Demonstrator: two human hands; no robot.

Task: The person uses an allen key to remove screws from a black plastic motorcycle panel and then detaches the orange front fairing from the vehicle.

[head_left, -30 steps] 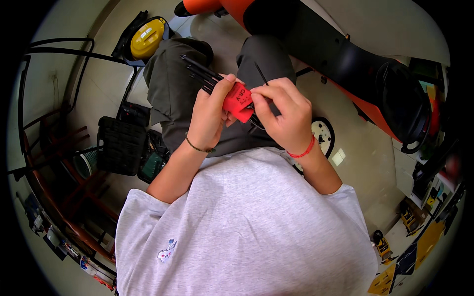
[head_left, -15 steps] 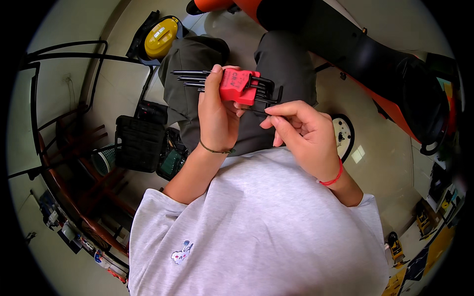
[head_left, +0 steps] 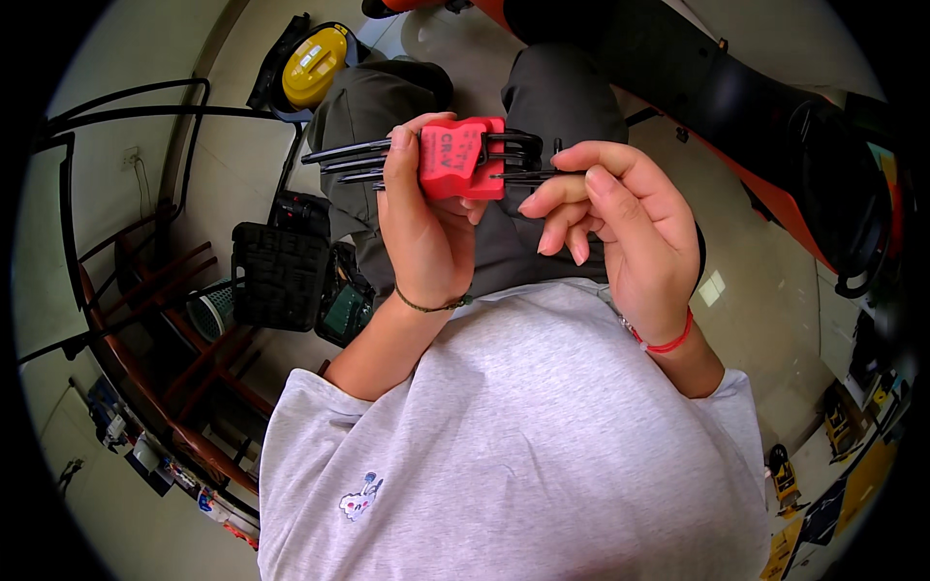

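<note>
My left hand grips a red plastic hex key holder level above my lap, thumb up along its left side. Several long black keys stick out leftward from it, and short bent ends show on the right. Just right of the holder, my right hand has thumb and index finger closed on a thin black hex key lying horizontally against the holder; whether it sits in a slot I cannot tell. The other fingers curl below it. My grey-trousered legs lie underneath.
A yellow hard hat sits at the upper left. An open black tool case is on the floor left of me, near a black tube frame and reddish-brown chairs. A large orange-and-black object spans the upper right.
The holder has turned from slanting to roughly level. My right hand moved down and rightward, then rose again beside the holder with the thin key between its fingers.
</note>
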